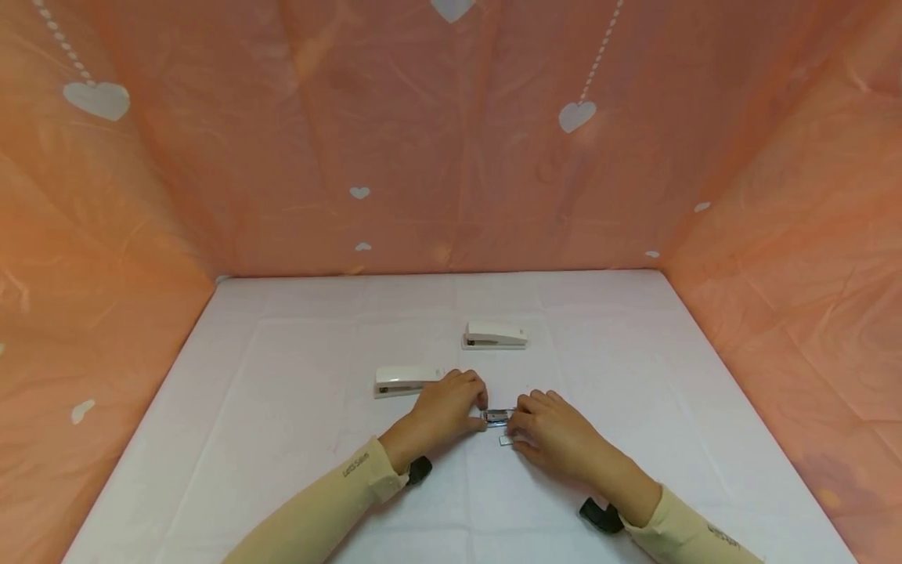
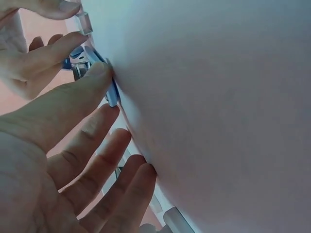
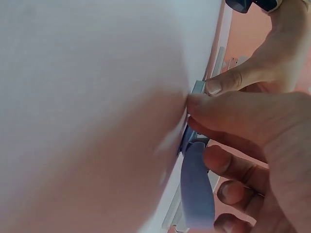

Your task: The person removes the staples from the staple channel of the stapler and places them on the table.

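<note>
A small stapler with a lavender-blue body lies on the table between the two hands. Its handle is swung well away from the metal base, as the right wrist view shows. My left hand pinches the stapler's left end between thumb and index finger; its other fingers are spread. Between thumb and index finger, my right hand pinches a short silvery strip of staples on the near side of the stapler. The right hand's remaining fingers are bent beside the raised handle.
One white stapler lies just beyond the left hand, which partly covers it. A second white stapler is farther back. White cloth covers the table, and orange curtains hang behind it and along both sides.
</note>
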The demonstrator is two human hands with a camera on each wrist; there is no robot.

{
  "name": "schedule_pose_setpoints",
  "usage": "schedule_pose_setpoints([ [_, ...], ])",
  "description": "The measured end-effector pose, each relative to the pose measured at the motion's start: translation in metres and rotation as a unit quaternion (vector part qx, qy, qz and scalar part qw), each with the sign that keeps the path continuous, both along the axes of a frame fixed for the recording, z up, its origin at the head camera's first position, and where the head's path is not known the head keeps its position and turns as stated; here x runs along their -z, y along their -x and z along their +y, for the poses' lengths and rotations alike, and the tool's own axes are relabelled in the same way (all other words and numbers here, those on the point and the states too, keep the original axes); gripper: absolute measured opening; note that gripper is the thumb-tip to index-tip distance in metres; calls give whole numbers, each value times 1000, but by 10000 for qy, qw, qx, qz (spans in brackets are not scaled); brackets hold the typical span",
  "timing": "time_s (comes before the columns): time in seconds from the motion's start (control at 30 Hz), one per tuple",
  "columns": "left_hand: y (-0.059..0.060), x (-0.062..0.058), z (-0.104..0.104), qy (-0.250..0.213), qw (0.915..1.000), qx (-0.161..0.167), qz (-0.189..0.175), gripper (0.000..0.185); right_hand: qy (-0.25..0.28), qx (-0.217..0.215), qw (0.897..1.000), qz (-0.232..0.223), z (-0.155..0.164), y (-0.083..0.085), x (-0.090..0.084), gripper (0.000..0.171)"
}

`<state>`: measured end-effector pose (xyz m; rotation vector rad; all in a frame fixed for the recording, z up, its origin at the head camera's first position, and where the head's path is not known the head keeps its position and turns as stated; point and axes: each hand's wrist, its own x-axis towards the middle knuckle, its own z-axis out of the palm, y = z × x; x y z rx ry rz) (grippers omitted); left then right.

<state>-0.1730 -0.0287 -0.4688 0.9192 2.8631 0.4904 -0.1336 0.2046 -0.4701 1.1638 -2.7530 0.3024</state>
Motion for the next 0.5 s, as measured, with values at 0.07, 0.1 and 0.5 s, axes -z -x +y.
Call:
schedule_pose_setpoints([
  [0.07,-1,-1,-1,-87,9999,5,-104,26,4,5,10000,-55,0,-1,0,17],
  [0.1,-2,-1,-2,-167,9997,0,-176,26,14,10,10000,-69,0,-1,0,17],
  [0.5,-9,-11,-28,-1030,9940,326,-154,26,979,11,9950,-205,-3,9,-6,12],
])
